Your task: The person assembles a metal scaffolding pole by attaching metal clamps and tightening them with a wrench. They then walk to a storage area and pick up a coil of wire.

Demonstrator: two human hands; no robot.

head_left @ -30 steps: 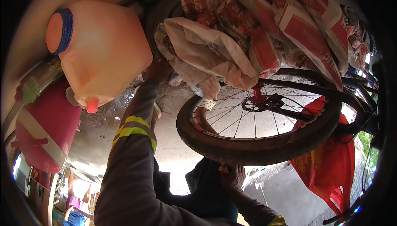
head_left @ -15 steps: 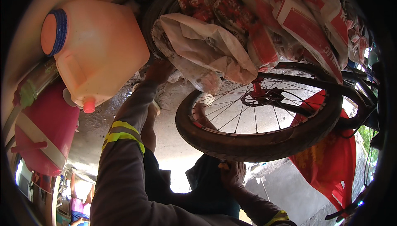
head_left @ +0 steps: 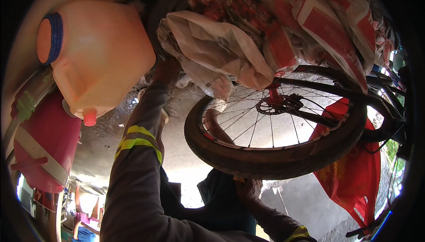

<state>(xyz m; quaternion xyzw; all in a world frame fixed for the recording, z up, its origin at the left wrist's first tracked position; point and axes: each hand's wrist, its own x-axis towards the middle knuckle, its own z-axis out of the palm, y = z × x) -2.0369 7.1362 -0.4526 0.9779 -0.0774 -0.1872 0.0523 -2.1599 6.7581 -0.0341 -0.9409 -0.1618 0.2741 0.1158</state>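
My left arm, in a dark sleeve with reflective yellow bands, reaches forward between the big jug and the bags. The left hand [head_left: 166,71] is in shadow beside the crumpled whitish plastic bag [head_left: 208,43], and its fingers are hidden. My right hand [head_left: 250,192] rests low near my knee, just under the near edge of the bicycle wheel [head_left: 283,160]. Its fingers are curled, and a small yellow-orange bit shows beside them; the thing it belongs to cannot be made out. The wheel has a black tyre, a red hub and a disc rotor.
A large orange-tinted jug [head_left: 106,56] with a blue lid and a pink container [head_left: 44,140] stand on the left. Red-and-white printed sacks [head_left: 327,25] fill the far right. A red bag [head_left: 349,171] hangs behind the wheel. Another person [head_left: 86,217] appears at lower left.
My left forearm has shifted slightly to the right, its hand still by the bags. The jug and wheel sit slightly further left in view. My right hand has hardly moved.
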